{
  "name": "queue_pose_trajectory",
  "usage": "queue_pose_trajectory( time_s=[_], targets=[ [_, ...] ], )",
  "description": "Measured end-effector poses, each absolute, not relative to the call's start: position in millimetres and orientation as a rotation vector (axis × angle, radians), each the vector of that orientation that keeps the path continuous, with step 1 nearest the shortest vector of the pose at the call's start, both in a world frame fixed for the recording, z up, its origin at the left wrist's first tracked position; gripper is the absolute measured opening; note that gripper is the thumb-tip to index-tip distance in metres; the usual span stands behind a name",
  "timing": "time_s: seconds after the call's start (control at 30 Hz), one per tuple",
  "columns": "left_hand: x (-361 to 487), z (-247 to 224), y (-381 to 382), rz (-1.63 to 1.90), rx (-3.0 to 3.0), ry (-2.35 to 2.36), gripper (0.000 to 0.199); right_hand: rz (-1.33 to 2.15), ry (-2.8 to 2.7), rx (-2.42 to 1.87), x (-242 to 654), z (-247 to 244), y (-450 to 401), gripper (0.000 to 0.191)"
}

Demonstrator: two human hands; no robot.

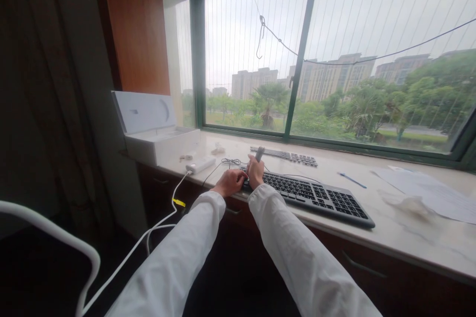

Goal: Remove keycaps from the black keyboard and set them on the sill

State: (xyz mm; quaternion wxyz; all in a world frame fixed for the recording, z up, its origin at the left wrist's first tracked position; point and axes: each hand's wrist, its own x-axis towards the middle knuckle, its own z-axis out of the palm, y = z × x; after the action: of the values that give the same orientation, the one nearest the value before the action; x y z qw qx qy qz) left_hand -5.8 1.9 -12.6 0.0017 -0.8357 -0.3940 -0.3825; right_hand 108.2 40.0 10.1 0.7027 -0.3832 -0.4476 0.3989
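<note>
The right hand (256, 171) is wrapping its fingers round a grey tool (260, 153); the left (231, 182) is curling, its hold unclear, beside the keyboard (310, 193), which is lying on the table (327, 170).

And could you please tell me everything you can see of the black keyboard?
The black keyboard looks plastic, with dark key rows in a dark grey frame and a number block at its right end. It lies keys up along the front edge of the marble-look countertop. The left hand and right hand are at its left end, partly hiding it; their exact contact is unclear.
</note>
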Motion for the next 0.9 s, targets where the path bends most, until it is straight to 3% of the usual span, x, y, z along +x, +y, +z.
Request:
queue_pose_trajectory(
  time_s=[0.5, 0.9],
  targets=[
    [-10, -14, 13, -1.302, -2.749, -1.140, 0.006, 0.625, -1.316, -0.883, 106, 5, 27, 0.039],
    [-11, -12, 11, -1.352, -2.793, -1.028, 0.024, 0.564, -1.407, -0.740, 103, 5, 17, 0.041]
  ],
)
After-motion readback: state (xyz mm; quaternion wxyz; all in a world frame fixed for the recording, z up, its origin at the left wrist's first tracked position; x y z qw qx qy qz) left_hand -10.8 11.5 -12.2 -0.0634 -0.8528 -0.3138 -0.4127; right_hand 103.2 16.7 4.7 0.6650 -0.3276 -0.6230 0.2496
